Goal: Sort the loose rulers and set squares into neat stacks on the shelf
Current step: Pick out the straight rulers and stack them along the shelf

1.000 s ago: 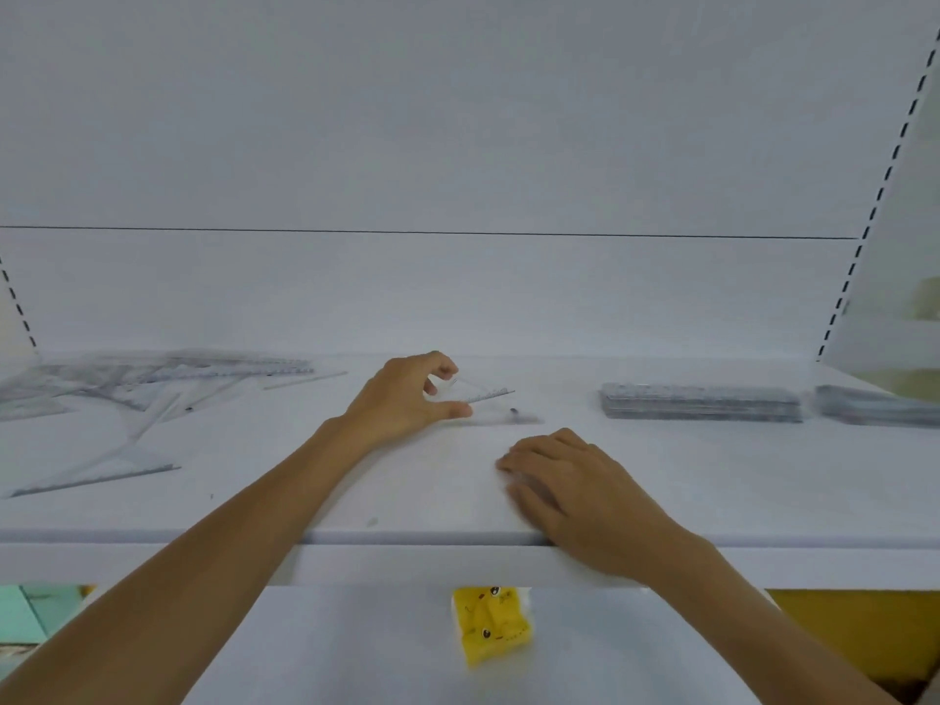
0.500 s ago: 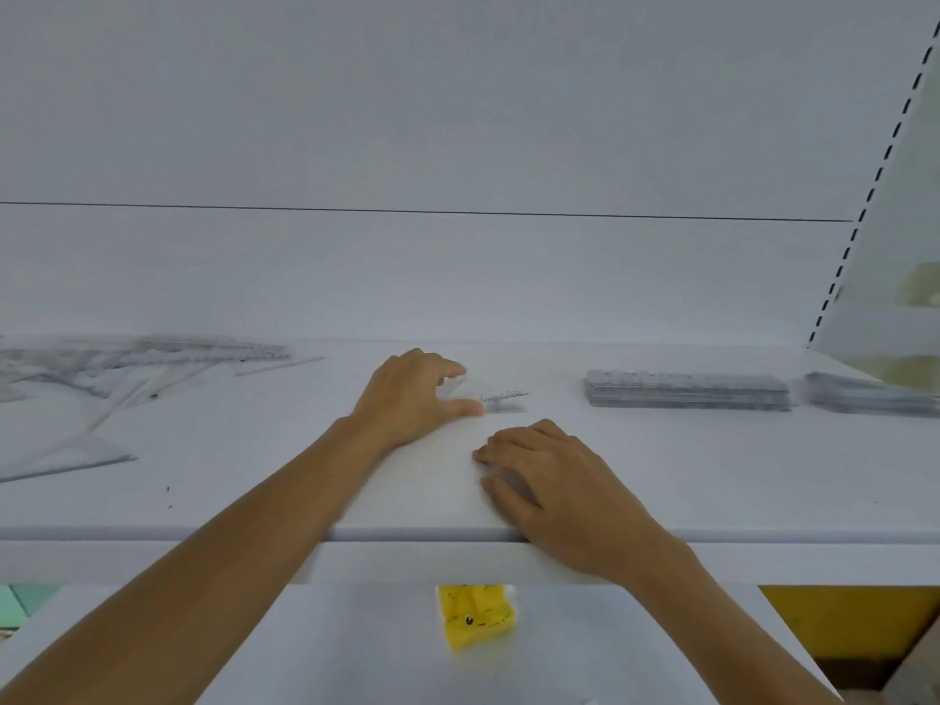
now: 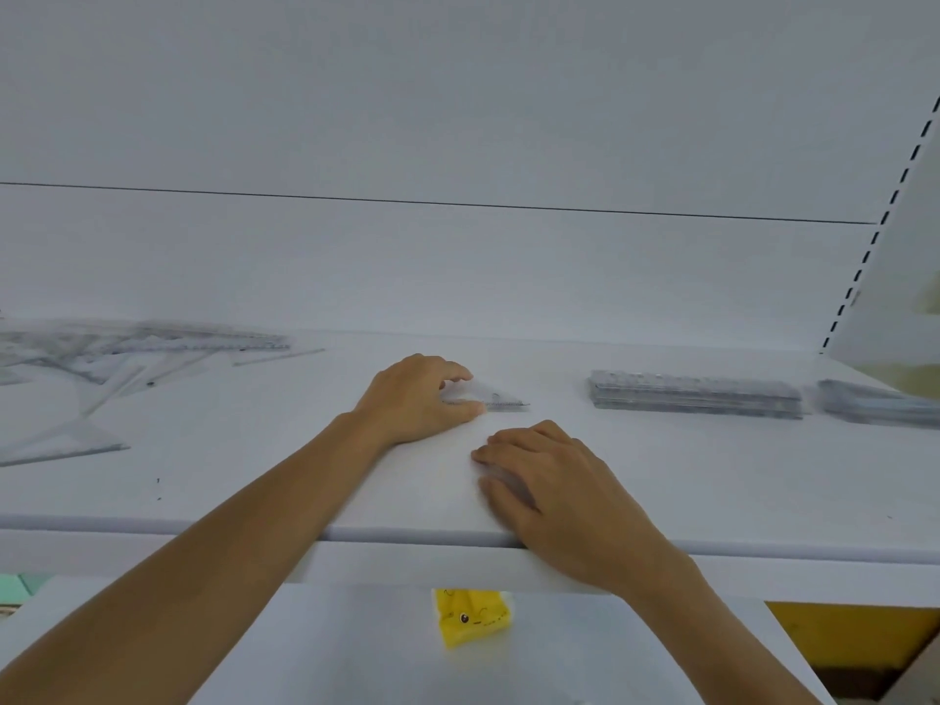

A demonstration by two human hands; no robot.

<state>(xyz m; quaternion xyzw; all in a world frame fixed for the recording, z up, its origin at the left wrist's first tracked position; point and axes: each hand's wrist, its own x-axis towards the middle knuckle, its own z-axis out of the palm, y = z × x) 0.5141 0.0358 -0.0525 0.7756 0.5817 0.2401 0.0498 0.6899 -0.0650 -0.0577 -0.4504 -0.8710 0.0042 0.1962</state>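
Closest of all, under the white shelf, lies a small yellow packet with a face on it. At the front edge of the shelf rests the right hand, palm down, fingers loose, with nothing in it. A little farther in, near the middle of the shelf, the left hand has its grip closed in a pinch, thumb under and fingers over, on a small clear plastic set square. The set square pokes out to the right of the grip, and its long edge runs side to side, the same way as the front edge. Farther right lies a neat stack of clear plastic rulers, and another neat clear stack sits by the right end. Both run side to side too. So I think the set square only has to go right, with no turning. The right hand is nearer to those stacks. Far back by the left end lies the messy pile of loose clear rulers and set squares.
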